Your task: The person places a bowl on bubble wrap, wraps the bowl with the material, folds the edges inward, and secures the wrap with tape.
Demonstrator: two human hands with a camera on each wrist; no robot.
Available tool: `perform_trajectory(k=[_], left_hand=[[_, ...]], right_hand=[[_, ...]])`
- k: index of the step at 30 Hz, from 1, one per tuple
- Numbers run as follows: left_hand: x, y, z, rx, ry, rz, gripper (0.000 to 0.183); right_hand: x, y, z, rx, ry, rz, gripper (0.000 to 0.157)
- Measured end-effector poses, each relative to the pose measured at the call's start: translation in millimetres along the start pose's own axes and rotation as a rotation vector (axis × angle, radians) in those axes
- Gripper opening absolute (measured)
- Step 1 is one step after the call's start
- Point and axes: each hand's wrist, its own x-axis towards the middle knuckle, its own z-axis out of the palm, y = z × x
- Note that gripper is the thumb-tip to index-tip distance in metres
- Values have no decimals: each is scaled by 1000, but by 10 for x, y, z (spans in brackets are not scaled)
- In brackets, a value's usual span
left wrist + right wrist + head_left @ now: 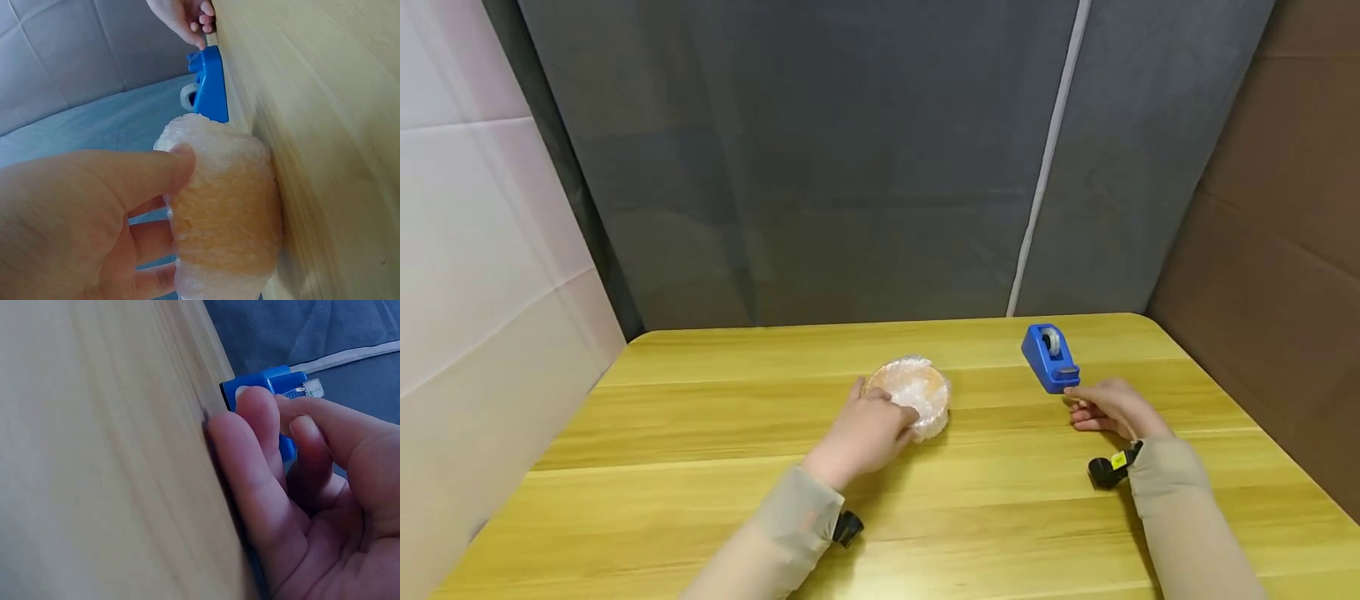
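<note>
A round, tan-orange object wrapped in bubble wrap point(927, 385) sits near the middle of the table. What lies under the wrap cannot be made out. My left hand point(867, 432) grips its near left side, thumb across the top; in the left wrist view the fingers reach behind the bubble-wrapped object point(228, 219). To the right stands a blue tape dispenser point(1042, 360) with a clear roll in it. My right hand point(1112, 407) is at its near end, a fingertip touching or almost touching it, the other fingers loosely bent. No held thing shows in that hand point(325, 487).
The wood-patterned table point(700, 433) reaches back to a dark grey cloth wall point(850, 167). A white panel point(482, 225) stands on the left and a brown panel point(1270, 208) on the right. The dispenser stands near the table's far right edge.
</note>
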Motion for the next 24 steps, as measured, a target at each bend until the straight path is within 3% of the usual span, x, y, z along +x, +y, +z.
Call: perform_trajectory(k=[9, 17, 24], left_hand=[[-8, -50, -1, 31, -23, -14, 9], [-99, 18, 172, 18, -32, -4, 9], [-58, -16, 131, 29, -19, -15, 10]], right_hand=[[70, 38, 49, -40, 18, -24, 20], [-69, 300, 9, -82, -35, -54, 30], [-342, -254, 114, -310, -79, -226, 36]])
